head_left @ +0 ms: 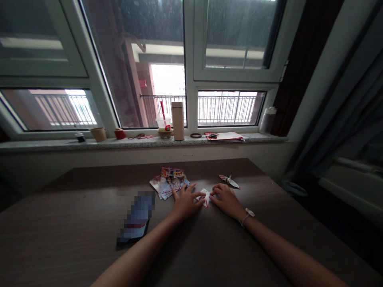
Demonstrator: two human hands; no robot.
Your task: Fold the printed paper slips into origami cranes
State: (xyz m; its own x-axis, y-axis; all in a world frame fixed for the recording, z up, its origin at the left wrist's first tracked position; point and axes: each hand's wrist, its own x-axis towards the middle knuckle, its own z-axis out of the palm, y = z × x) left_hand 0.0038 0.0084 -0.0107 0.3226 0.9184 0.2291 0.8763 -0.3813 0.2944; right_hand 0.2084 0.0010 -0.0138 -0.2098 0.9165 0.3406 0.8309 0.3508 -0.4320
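A small piece of folded paper (205, 198), white with red edges, lies on the table between my hands. My left hand (186, 200) has its index finger and thumb at the paper's left side, while its other fingers spread toward a fanned pile of printed paper sheets (171, 182). From the right, my right hand (226, 198) pinches the paper's edge with thumb and curled fingers; a bracelet is on that wrist. Just beyond the right hand rests a folded paper crane (229, 181). The fingers partly cover the folded paper.
A phone (136, 219), its screen blurred, lies left of my left forearm on the brown table (74, 211). Along the windowsill (143, 142) stand a beige flask (177, 121), a paper cup (98, 134), a plastic cup (163, 121), a bottle (268, 120) and some papers (226, 136).
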